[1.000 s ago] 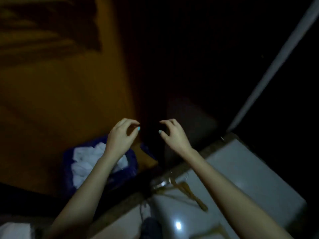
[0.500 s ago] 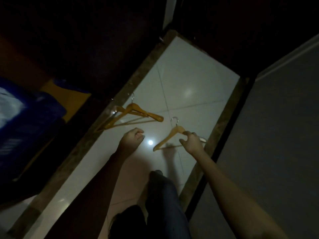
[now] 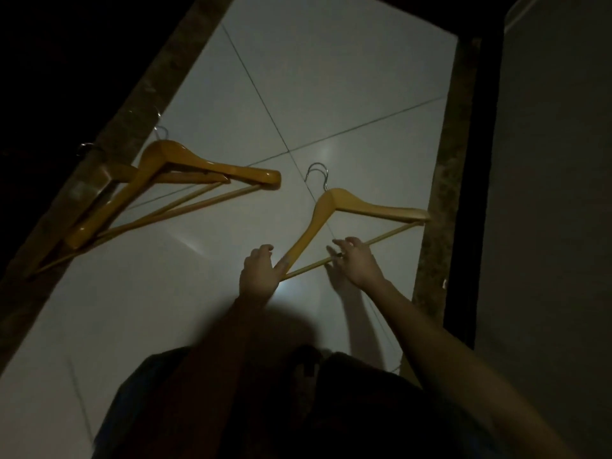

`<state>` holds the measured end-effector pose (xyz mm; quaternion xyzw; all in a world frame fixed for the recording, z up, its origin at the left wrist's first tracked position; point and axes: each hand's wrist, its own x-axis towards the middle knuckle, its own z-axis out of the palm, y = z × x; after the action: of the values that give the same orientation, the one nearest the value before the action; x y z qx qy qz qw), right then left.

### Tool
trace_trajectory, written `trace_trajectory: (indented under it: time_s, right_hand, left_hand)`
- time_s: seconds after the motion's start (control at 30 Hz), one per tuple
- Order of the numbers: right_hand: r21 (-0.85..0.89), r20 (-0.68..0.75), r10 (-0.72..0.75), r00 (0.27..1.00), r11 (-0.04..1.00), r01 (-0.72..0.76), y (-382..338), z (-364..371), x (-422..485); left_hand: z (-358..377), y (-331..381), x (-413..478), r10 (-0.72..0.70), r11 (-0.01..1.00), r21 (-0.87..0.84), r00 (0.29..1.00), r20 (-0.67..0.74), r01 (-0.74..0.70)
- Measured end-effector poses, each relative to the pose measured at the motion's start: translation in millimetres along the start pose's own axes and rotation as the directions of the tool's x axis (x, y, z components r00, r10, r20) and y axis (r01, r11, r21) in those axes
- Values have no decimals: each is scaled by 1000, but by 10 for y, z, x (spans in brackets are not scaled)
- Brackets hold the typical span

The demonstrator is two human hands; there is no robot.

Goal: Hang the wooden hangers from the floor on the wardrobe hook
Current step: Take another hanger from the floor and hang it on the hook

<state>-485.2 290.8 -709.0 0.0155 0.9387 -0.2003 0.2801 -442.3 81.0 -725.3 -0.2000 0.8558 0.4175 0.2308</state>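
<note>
A wooden hanger (image 3: pixel 351 207) with a metal hook lies flat on the pale floor tiles, right of centre. My left hand (image 3: pixel 260 273) pinches the lower left end of its shoulder between thumb and forefinger. My right hand (image 3: pixel 356 263) hovers over the hanger's thin bottom bar with fingers spread, touching it without closing around it. Two more wooden hangers (image 3: pixel 172 170) lie stacked on the floor to the left, their hooks pointing towards the dark wardrobe base. The wardrobe hook is out of view.
A mottled stone border strip (image 3: pixel 132 104) runs along the left of the white tiled floor (image 3: pixel 331 77), another along the right (image 3: pixel 440 207) beside a dark frame and a grey wall (image 3: pixel 546 193). My dark-clothed knees (image 3: pixel 298 402) fill the bottom of the view.
The view has swung down from the dark wardrobe to the floor and moved closer. Both hands have dropped onto the right hanger, the left one now gripping its end.
</note>
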Motion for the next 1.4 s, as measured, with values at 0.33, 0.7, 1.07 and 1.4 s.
trace_trajectory:
  time_s: [0.33, 0.7, 1.07, 1.4]
  right_hand:
    - [-215, 157, -174, 972, 955, 205, -44, 268, -143]
    - [20, 166, -283, 945, 959, 284, -998, -1594, -1731]
    - [51, -329, -290, 899, 945, 323, -2789, -4145, -3703]
    - [-110, -258, -216, 942, 975, 193, -3803, -5029, -4449]
  left_hand:
    - [95, -53, -3, -78, 997, 33, 925, 372, 71]
    - [-1527, 1346, -1754, -144, 858, -401, 900, 412, 320]
    - [-4371, 3195, -3792, 100, 913, -405, 987, 128, -40]
    - [-6351, 3016, -5493, 120, 873, -475, 993, -10, -110]
